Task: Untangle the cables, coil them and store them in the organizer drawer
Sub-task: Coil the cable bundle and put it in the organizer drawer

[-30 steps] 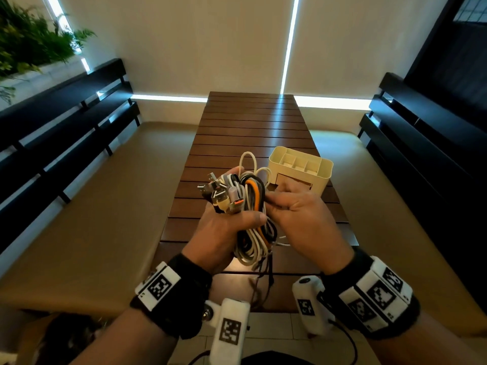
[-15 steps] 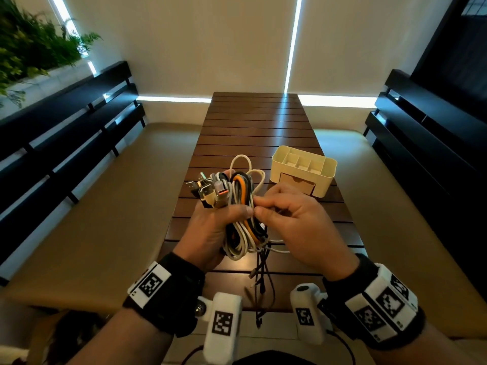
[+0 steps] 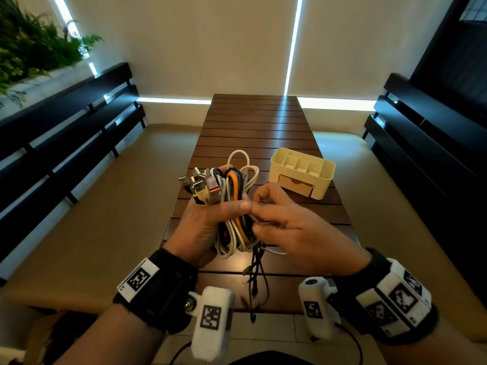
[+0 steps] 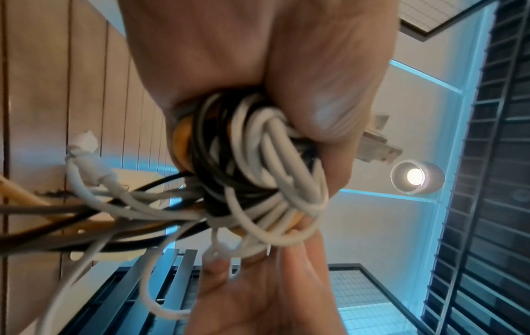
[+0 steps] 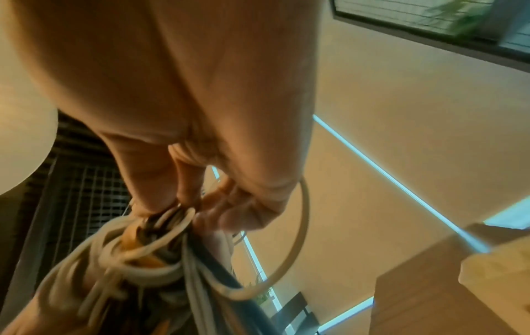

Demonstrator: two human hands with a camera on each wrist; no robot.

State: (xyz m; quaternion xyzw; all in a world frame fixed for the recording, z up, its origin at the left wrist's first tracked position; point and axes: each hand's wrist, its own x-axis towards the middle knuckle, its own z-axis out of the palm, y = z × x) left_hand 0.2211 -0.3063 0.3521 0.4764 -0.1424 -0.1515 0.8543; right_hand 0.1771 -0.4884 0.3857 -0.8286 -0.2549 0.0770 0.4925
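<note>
Cable bundle: the cables (image 3: pixel 233 206), white, grey, black and orange, are held in the air at centre frame in the head view, above the near end of the counter (image 3: pixel 261 119). They remain one mass; no single cable is free.
Plug ends: a cluster of connectors (image 3: pixel 199 187) sticks out at the bundle's upper left.
Loose tails: dark ends (image 3: pixel 257 283) hang below the bundle toward the lower centre.
Left hand (image 3: pixel 208 227): wrapped round the middle of the bundle, thumb pressed across the front.
Right hand (image 3: pixel 295 230): fingertips now lower on the bundle's right edge than half a second ago, picking at strands; whether a strand is actually pinched cannot be told.
Change: the bundle sits slightly lower and more to the left in the frame than a second ago; the right hand has shifted down its side.
Meaning: judged to be the search for a free end; untangling is barely started.
Organizer (image 3: pixel 303 175): cream, right of centre on the counter, well apart from the hands; its drawer (image 3: pixel 296 183) is closed.
</note>
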